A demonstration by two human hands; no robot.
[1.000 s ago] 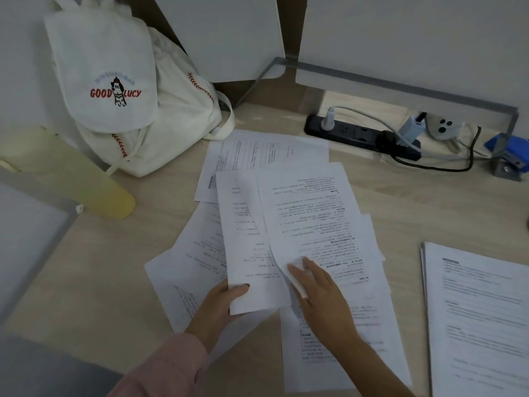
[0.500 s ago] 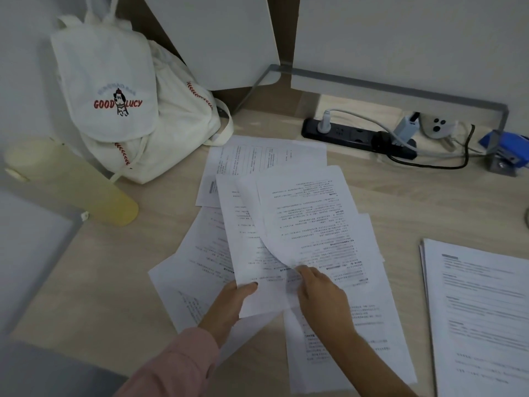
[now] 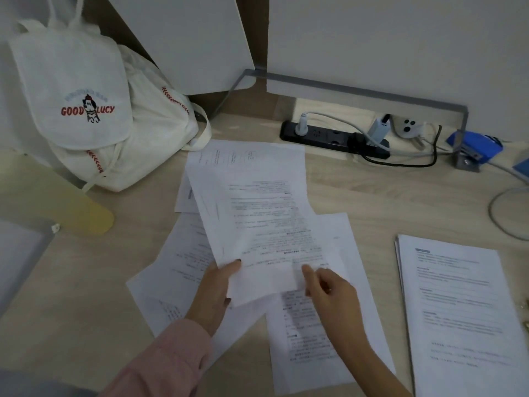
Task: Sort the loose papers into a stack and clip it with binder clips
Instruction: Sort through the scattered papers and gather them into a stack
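The bench (image 3: 386, 196) was light wood, set against white panels (image 3: 372, 38); a white backpack (image 3: 86, 110) stood at its far left; a black power strip (image 3: 329, 137) lay along the rear edge. The loose papers (image 3: 315, 339) lay fanned and overlapping at the centre; a squared stack (image 3: 458, 310) lay apart at the right. The left hand (image 3: 216, 290) gripped the held sheets (image 3: 257, 224) at their lower left edge, thumb on top, holding them tilted above the loose papers; the right hand (image 3: 329, 290) was at their lower right corner, index finger extended onto the paper; blur prevented telling whether it pinched them.
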